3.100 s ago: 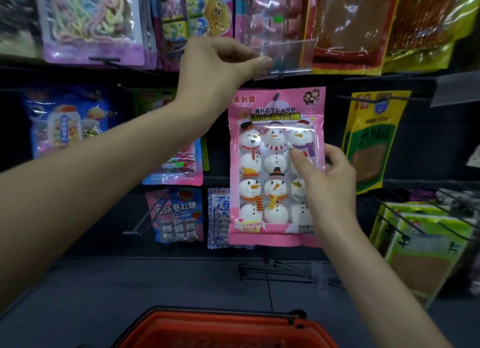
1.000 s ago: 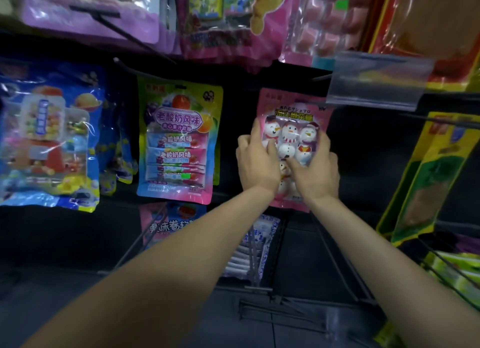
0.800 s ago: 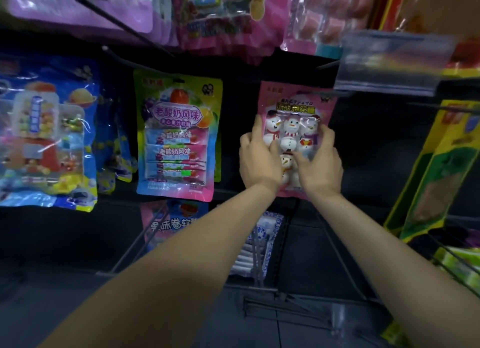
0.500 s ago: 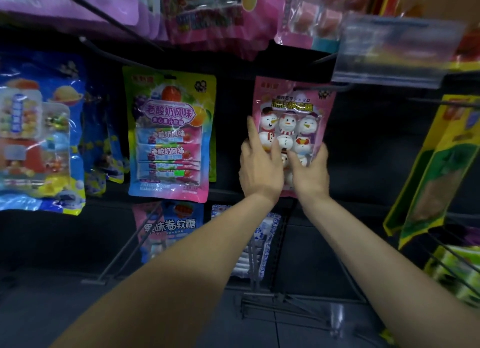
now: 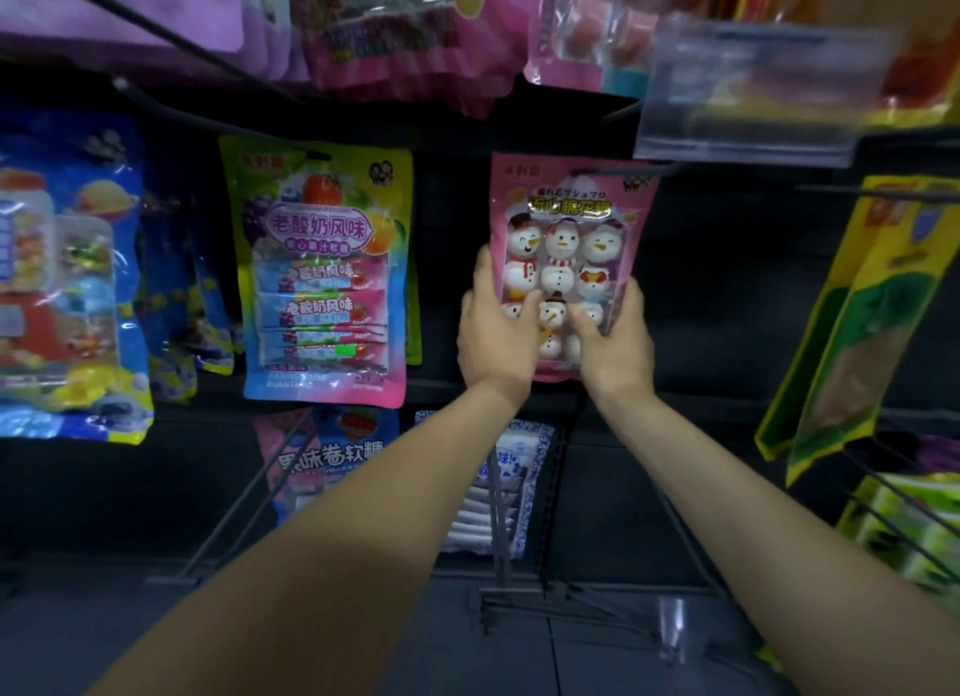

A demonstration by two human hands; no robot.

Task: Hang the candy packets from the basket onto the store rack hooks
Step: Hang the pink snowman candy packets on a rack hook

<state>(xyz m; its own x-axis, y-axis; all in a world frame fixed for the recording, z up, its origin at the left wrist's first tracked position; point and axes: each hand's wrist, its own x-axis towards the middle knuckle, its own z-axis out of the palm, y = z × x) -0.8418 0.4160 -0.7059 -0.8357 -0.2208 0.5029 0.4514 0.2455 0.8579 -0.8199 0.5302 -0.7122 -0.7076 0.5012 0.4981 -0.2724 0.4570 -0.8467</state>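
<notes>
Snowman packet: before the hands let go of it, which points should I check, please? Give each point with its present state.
1. Both hands hold the snowman packet: ok. The left hand grips its left edge and the right hand grips its right edge.
2. Hanging hole caught at the top: cannot tell, because the top edge is blurred.
3. Packet roughly upright: ok.
4. Apart from the yoghurt candy packet on its left: ok.
5. Apart from the yellow packets on its right: ok.
</notes>
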